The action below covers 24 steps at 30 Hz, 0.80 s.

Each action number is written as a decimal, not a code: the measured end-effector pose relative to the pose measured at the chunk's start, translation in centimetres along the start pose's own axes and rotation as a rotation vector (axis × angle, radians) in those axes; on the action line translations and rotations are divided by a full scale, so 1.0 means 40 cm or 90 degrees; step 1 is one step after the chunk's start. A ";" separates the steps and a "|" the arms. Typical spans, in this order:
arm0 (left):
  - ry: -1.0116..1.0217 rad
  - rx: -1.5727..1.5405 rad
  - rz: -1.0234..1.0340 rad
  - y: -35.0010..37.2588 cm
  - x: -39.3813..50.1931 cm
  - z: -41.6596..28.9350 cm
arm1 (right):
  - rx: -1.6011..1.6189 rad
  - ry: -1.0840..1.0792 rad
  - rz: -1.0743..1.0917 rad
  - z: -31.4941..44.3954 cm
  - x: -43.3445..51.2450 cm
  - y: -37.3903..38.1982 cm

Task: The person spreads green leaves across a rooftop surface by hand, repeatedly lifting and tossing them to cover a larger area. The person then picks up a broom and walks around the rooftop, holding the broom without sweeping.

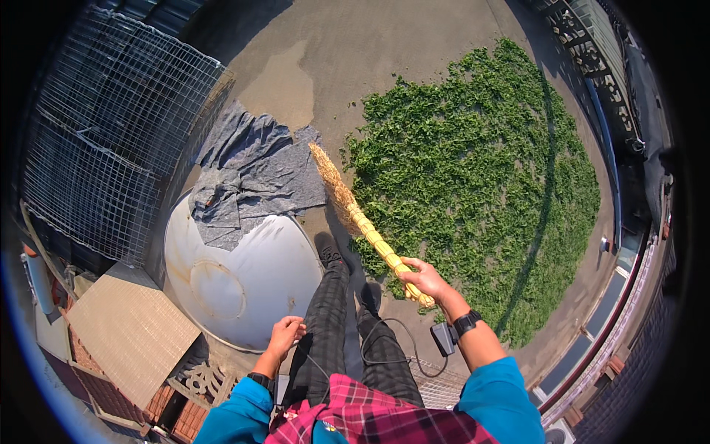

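My right hand (426, 279) grips the bound yellow handle of a straw hand broom (373, 236) near its butt end. The broom slants up to the left, and its bristle head lies between the grey cloth (260, 166) and a wide spread of green leaves (466, 161). My left hand (285, 334) hangs by my left thigh with its fingers curled in. Nothing shows in it, though its palm is hidden. Below it and to the left is a large round white metal lid or dish (249, 283), partly covered by the crumpled cloth.
A wire mesh cage (127, 100) stands at the left. A tan board (130, 327) and an ornamental lattice block (208, 380) lie lower left. Concrete ground (355, 50) runs behind the leaves. Dark cables (383, 362) loop near my legs from devices on my wrists.
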<state>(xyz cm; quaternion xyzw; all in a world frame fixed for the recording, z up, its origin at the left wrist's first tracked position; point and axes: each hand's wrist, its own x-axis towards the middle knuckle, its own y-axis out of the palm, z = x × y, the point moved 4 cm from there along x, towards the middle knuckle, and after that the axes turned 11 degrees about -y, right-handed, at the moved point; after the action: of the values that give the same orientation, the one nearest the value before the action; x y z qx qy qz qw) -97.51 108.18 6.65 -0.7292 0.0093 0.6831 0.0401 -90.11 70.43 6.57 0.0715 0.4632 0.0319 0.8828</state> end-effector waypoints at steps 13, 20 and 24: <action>0.015 -0.045 0.015 -0.094 0.006 -0.140 | -0.030 -0.093 -0.090 0.259 0.046 -0.035; 0.057 -0.048 -0.008 -0.156 -0.007 -0.265 | -0.053 -0.030 -0.058 0.271 0.156 0.003; 0.045 -0.059 -0.013 -0.189 -0.015 -0.290 | 0.001 -0.084 -0.100 0.322 0.231 -0.012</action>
<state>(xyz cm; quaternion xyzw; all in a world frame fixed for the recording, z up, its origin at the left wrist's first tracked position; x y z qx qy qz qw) -85.47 114.86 8.33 -0.7538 -0.0287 0.6563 0.0129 -74.25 69.84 6.20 0.0376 0.4081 -0.0422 0.9112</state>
